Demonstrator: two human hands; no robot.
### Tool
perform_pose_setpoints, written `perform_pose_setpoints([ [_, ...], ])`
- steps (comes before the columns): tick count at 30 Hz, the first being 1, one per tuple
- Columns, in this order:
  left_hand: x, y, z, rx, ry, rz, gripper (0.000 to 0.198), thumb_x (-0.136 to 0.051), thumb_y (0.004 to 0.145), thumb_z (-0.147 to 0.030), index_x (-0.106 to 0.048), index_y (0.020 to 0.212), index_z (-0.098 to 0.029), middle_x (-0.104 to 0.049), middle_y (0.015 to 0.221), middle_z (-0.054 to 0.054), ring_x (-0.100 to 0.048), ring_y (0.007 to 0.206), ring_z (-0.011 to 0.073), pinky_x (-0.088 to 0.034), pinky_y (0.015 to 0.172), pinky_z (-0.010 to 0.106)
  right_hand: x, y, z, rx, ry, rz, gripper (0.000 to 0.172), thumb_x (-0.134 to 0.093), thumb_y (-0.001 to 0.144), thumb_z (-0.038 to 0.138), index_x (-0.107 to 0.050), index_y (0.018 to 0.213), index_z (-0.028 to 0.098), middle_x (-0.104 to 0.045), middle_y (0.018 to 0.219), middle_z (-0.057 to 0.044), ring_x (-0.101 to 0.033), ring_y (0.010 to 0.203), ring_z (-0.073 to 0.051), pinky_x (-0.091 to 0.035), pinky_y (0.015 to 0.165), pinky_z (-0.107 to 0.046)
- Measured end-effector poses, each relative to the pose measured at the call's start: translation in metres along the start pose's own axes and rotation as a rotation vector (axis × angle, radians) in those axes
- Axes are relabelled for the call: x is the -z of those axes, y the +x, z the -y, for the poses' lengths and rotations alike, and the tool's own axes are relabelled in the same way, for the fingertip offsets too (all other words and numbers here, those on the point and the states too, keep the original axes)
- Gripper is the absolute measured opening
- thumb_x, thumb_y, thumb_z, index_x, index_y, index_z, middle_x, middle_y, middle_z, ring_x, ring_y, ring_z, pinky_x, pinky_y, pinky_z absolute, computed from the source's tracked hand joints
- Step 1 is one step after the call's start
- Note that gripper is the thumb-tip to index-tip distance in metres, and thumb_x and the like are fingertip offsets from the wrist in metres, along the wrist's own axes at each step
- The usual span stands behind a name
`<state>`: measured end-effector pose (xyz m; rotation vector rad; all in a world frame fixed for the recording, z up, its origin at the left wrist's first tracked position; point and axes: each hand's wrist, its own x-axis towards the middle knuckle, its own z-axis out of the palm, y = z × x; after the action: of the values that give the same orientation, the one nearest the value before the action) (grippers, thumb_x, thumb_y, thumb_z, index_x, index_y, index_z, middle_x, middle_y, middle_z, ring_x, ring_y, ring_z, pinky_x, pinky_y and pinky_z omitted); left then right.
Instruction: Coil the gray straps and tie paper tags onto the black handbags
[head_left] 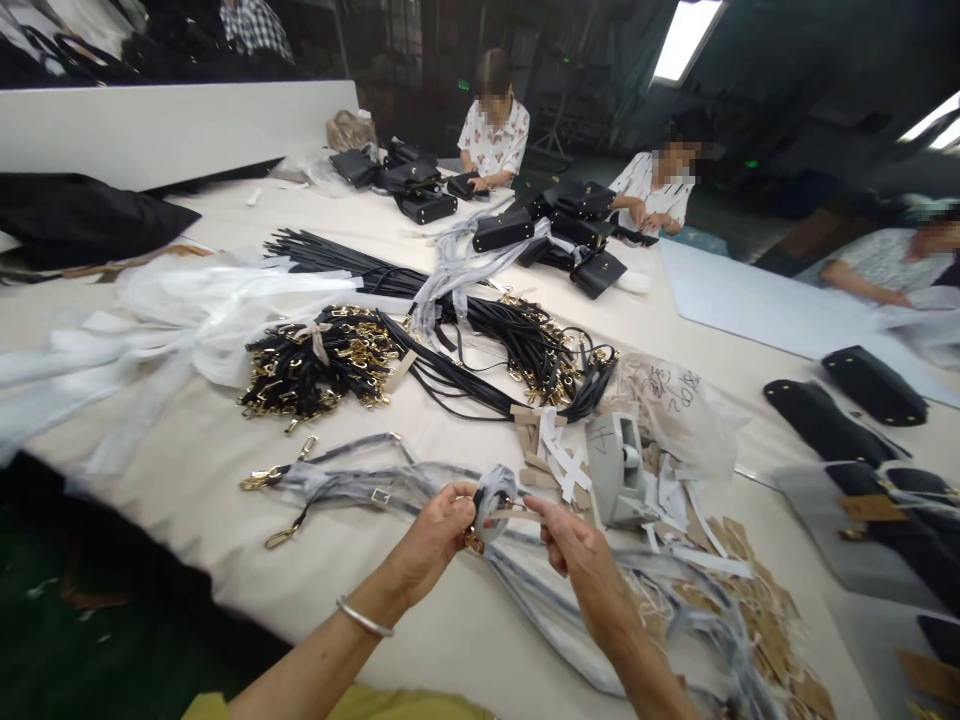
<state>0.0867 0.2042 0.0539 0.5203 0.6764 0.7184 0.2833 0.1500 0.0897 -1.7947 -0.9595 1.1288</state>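
My left hand (pixel 448 520) is closed around a coiled black strap (pixel 491 495) in clear plastic, with a gold clasp (pixel 474 542) showing below its fingers. My right hand (pixel 570 540) pinches the end of a narrow tan strip (pixel 517 514) that runs across the coil. Under and beyond both hands lie plastic-wrapped straps (pixel 352 485) with gold hooks and a buckle. A grey tape dispenser (pixel 619 470) stands just past the right hand, between white and brown paper strips (pixel 551 455).
Farther in are a tied bundle of black straps (pixel 315 360), long black straps (pixel 480 330) and white wrapping sheets (pixel 187 310). Brown tags (pixel 765 620) and a plastic bag (pixel 675 410) lie to the right. Black bags (pixel 570 220) are piled before co-workers (pixel 495 140) across the table.
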Motion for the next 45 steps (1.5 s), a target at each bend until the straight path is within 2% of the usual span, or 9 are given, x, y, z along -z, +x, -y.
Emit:
perform_pose_setpoints([
  [6, 0.0, 0.001, -0.004, -0.057, 0.111, -0.059, 0.067, -0.08, 0.072, -0.052, -0.051, 0.123, -0.019, -0.063, 0.086, 0.003, -0.055, 0.072, 0.0139, -0.042, 0.068, 0.026, 0.002, -0.007, -0.013, -0.069, 0.047, -0.122, 0.049, -0.075, 0.067, 0.055, -0.079, 0.099, 0.019, -0.067, 0.068, -0.003, -0.056, 0.062, -0.018, -0.049, 0.061, -0.03],
  [10, -0.001, 0.003, 0.001, -0.05, 0.169, -0.02, 0.073, -0.078, 0.074, -0.053, -0.046, 0.131, -0.019, -0.062, 0.084, 0.003, -0.056, 0.074, 0.0152, -0.042, 0.069, 0.027, 0.007, -0.01, -0.018, -0.112, 0.098, -0.069, 0.044, -0.079, 0.063, 0.052, -0.078, 0.092, 0.018, -0.073, 0.083, -0.007, -0.062, 0.072, -0.022, -0.052, 0.069, -0.033],
  [16, -0.016, 0.004, 0.007, -0.028, 0.282, 0.049, 0.08, -0.077, 0.075, -0.052, -0.038, 0.136, -0.017, -0.059, 0.078, -0.001, -0.052, 0.068, 0.0132, -0.04, 0.068, 0.026, -0.019, -0.008, -0.015, -0.05, 0.269, -0.139, 0.035, -0.078, 0.068, 0.048, -0.073, 0.083, 0.017, -0.068, 0.073, -0.004, -0.057, 0.066, -0.017, -0.049, 0.063, -0.028],
  [23, -0.018, 0.009, -0.002, 0.001, 0.371, 0.112, 0.043, -0.077, 0.072, -0.05, -0.066, 0.09, -0.012, -0.059, 0.077, 0.003, -0.049, 0.069, 0.0137, -0.036, 0.064, 0.025, -0.034, -0.013, -0.018, -0.129, 0.416, -0.049, 0.036, -0.079, 0.07, 0.046, -0.066, 0.085, 0.016, -0.064, 0.069, -0.001, -0.052, 0.057, -0.012, -0.042, 0.053, -0.022],
  [27, -0.016, 0.011, -0.004, 0.022, 0.405, 0.096, 0.039, -0.076, 0.072, -0.045, -0.07, 0.091, -0.011, -0.062, 0.079, 0.004, -0.049, 0.069, 0.0138, -0.034, 0.065, 0.025, -0.021, -0.024, -0.022, -0.156, 0.431, -0.001, 0.039, -0.077, 0.075, 0.046, -0.063, 0.098, 0.018, -0.069, 0.083, -0.005, -0.064, 0.067, -0.017, -0.051, 0.062, -0.027],
  [33, -0.015, 0.016, -0.006, 0.073, 0.476, 0.11, 0.025, -0.07, 0.074, -0.034, -0.07, 0.083, -0.011, -0.059, 0.071, 0.0, -0.043, 0.064, 0.0114, -0.03, 0.062, 0.024, -0.002, -0.04, -0.015, 0.253, 0.158, 0.183, 0.026, -0.052, 0.094, 0.03, -0.066, 0.116, 0.023, -0.062, 0.125, -0.01, -0.058, 0.119, -0.025, -0.049, 0.099, -0.035],
  [39, -0.02, 0.017, -0.007, 0.046, 0.642, 0.183, 0.012, -0.061, 0.076, -0.025, -0.063, 0.074, -0.013, -0.047, 0.065, -0.004, -0.037, 0.063, 0.0103, -0.025, 0.06, 0.024, 0.003, -0.023, -0.002, 0.721, -0.278, 0.093, 0.03, -0.052, 0.088, 0.005, -0.068, 0.104, 0.025, -0.069, 0.094, -0.004, -0.065, 0.091, -0.017, -0.052, 0.083, -0.026],
  [42, -0.027, 0.015, -0.009, -0.061, 0.887, 0.248, 0.017, -0.059, 0.079, -0.025, -0.056, 0.065, -0.015, -0.044, 0.063, -0.004, -0.038, 0.065, 0.0115, -0.027, 0.062, 0.024, 0.006, -0.01, 0.007, 0.707, -0.394, 0.076, 0.025, -0.056, 0.087, 0.009, -0.073, 0.095, 0.026, -0.066, 0.094, -0.005, -0.063, 0.085, -0.017, -0.05, 0.076, -0.028],
  [45, -0.032, 0.012, -0.012, -0.217, 1.124, 0.266, 0.016, -0.054, 0.079, -0.016, -0.05, 0.064, -0.017, -0.047, 0.063, -0.004, -0.04, 0.067, 0.0127, -0.03, 0.071, 0.026, 0.008, 0.001, 0.016, 0.515, -0.364, 0.13, 0.013, -0.064, 0.081, 0.014, -0.072, 0.082, 0.023, -0.064, 0.097, -0.005, -0.061, 0.088, -0.019, -0.049, 0.08, -0.032],
])
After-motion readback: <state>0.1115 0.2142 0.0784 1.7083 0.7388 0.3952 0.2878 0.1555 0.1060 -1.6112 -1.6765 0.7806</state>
